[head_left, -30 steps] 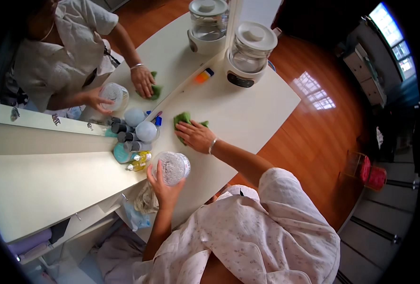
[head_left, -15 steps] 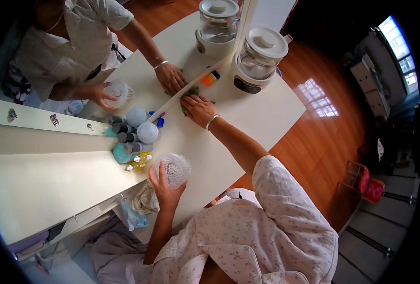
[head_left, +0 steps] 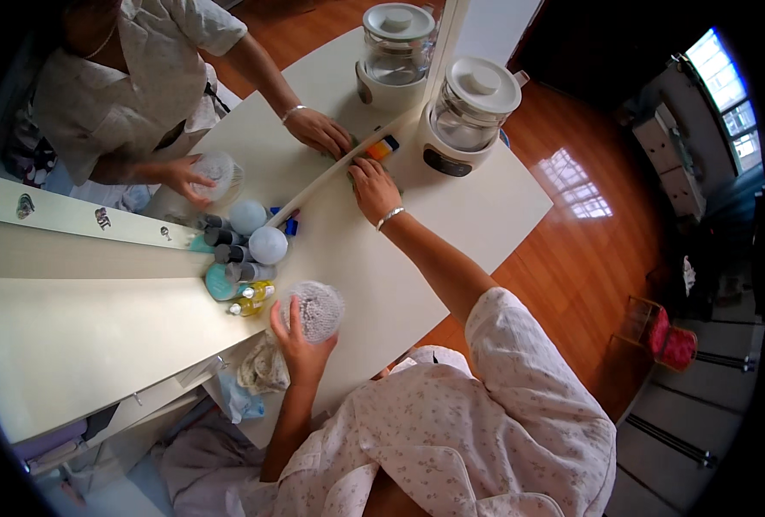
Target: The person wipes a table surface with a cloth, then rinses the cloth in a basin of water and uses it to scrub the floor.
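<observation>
Near the foot of the mirror [head_left: 314, 77], the right hand [head_left: 374, 191] lies palm down on the white surface [head_left: 477, 224], fingers reaching toward the orange block [head_left: 382, 149]. A sliver of green cloth [head_left: 399, 186] shows beside it; the rest is hidden, so I cannot tell whether that grip pinches the cloth or only presses it. Lower down, the left hand [head_left: 303, 343] has its grip part-closed around the side of a clear jar [head_left: 316, 310] full of small white tips, beside the yellow bottles [head_left: 249, 297]. Whether the jar touches the surface is unclear.

To work well here, the right fingers should stay flat, with even pressure, and keep the cloth under all of the fingertips along the mirror's edge. The block is best nudged or lifted rather than bumped, and the wrist kept well apart from the kettle [head_left: 469, 112]. The left grip should hold the jar level and steady, as its loose contents look easy to spill.
</observation>
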Tool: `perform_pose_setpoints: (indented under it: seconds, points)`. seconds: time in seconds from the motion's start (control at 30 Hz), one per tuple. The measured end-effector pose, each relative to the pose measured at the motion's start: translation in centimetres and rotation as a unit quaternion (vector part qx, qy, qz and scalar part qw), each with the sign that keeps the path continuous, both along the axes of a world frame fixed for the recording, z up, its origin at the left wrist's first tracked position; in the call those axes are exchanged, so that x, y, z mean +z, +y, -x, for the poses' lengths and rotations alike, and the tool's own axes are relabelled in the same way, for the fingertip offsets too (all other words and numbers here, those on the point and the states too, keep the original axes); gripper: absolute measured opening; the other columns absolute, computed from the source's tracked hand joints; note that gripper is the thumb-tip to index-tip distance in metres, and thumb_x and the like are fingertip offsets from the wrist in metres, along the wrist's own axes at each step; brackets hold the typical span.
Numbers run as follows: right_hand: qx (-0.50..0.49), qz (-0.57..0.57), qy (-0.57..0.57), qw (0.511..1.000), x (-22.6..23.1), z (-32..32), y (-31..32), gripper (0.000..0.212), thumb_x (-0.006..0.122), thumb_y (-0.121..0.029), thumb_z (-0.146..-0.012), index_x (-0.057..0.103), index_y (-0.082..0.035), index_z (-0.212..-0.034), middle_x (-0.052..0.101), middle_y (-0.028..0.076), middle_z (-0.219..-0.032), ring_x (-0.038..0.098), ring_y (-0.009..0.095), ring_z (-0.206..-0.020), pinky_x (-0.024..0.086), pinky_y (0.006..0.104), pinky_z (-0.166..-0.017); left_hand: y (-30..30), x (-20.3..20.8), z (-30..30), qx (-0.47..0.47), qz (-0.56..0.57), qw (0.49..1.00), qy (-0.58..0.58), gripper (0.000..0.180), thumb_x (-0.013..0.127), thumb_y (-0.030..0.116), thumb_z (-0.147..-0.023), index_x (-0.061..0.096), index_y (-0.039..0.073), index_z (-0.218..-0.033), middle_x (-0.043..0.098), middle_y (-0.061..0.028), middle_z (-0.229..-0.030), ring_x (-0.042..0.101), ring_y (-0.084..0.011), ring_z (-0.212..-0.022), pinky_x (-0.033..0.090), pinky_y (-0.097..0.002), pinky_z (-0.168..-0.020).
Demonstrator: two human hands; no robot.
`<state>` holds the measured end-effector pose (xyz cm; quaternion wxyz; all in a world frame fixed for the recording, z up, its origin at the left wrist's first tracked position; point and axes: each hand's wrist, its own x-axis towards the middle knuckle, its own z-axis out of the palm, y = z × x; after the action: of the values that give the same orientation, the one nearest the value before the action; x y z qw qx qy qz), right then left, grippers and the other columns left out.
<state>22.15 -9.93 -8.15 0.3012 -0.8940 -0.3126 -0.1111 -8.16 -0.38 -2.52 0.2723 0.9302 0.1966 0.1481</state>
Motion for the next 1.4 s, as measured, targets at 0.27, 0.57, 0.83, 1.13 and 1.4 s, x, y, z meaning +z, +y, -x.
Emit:
perform_pose_setpoints:
  seconds: [0.27,0.57,0.83,1.13,1.4]
  points:
    - [0.043,0.134,0.142,0.980,2.6,-0.6,-0.7,0.017,0.056,-0.013,-0.080,0.060,-0.007,-0.095,0.061,0.010,-0.098,0.055,0.029,-0.102,0.044,0.0395,-0.091,0.0,0.4,0.2,0.011,0.014,1.000,0.008,0.094,0.083,0.015,-0.054,0.039,0.008,-0.137,0.026,-0.0220,-0.137,0.035,-0.0430,-0.125,0.036,-0.0485,-0.102]
    - [0.066,0.030,0.032,0.997,1.6,5.2,-0.5,0.024,0.060,-0.013,-0.076,0.061,-0.007,-0.098,0.059,0.009,-0.112,0.054,0.026,-0.106,0.044,0.0377,-0.088,-0.2,0.1,-0.1,0.008,-0.003,1.000,-0.002,0.097,0.085,0.012,-0.052,0.039,0.009,-0.137,0.024,-0.0215,-0.138,0.033,-0.0427,-0.126,0.034,-0.0480,-0.104]
    - [0.061,0.107,-0.010,0.992,-2.6,5.0,0.9,0.046,0.046,-0.025,-0.092,0.044,-0.008,-0.135,0.040,0.006,-0.144,0.031,0.020,-0.137,0.015,0.0400,-0.115,-0.5,-0.2,-0.2,0.004,-0.009,1.000,0.006,0.094,0.083,0.016,-0.055,0.038,0.008,-0.137,0.026,-0.0229,-0.137,0.034,-0.0438,-0.124,0.034,-0.0507,-0.102]
    - [-0.206,0.111,0.071,0.970,-2.3,4.9,-10.1,0.047,0.046,-0.014,-0.089,0.042,-0.005,-0.134,0.038,0.011,-0.145,0.030,0.024,-0.137,0.019,0.0428,-0.114,-0.3,-0.7,0.4,0.002,0.004,1.000,-0.003,0.097,0.082,0.016,-0.055,0.036,0.010,-0.140,0.024,-0.0231,-0.138,0.032,-0.0439,-0.127,0.034,-0.0496,-0.103]
    - [-0.498,0.405,-0.048,0.765,-7.3,5.6,-39.2,0.011,0.056,-0.018,-0.088,0.059,-0.009,-0.093,0.061,0.004,-0.070,0.060,0.019,-0.066,0.049,0.0356,-0.053,-0.7,-0.3,0.4,-0.010,0.027,0.999,-0.030,0.097,0.083,0.012,-0.054,0.037,0.010,-0.139,0.025,-0.0225,-0.138,0.032,-0.0431,-0.127,0.035,-0.0493,-0.102]
